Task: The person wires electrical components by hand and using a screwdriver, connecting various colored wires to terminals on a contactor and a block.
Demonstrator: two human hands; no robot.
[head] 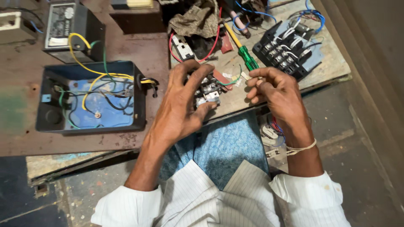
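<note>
White striped sleeves [219, 201] nearest the lens, blue patterned cloth [223, 147] over the lap just beyond. Left hand [181, 105] curled over a small electrical switch block [208, 90], thumb underneath, fingers wrapped across the top, clamped firmly on it. Block held at the near edge of the pale board [332, 59], just above the lap. Right hand [273, 90] just beside, fingertips pinched together on something tiny, possibly a screw or wire end, too small to tell. Pale string band [301, 148] tied around that wrist. Hands close together but not touching. Thin green wire [233, 80] curving out of the block toward the right fingers.

Green-handled screwdriver [248, 59] lying on the board just past the fingertips, yellow shaft angled up and away. Black terminal unit [286, 50] with white and blue wires farther right on the same board. Crumpled brownish rag [198, 19] and red wire [216, 42] behind the hands.

Open blue metal box [90, 98] to the left on the rusty brown tabletop [25, 138], yellow, green and black wires looping inside and over its rim. Black meter-like box [67, 25] with a pale face behind it, yellow wire running from it into the blue box. Grey concrete floor [362, 126] to the right, small white and red parts [271, 132] lying near the right wrist.
</note>
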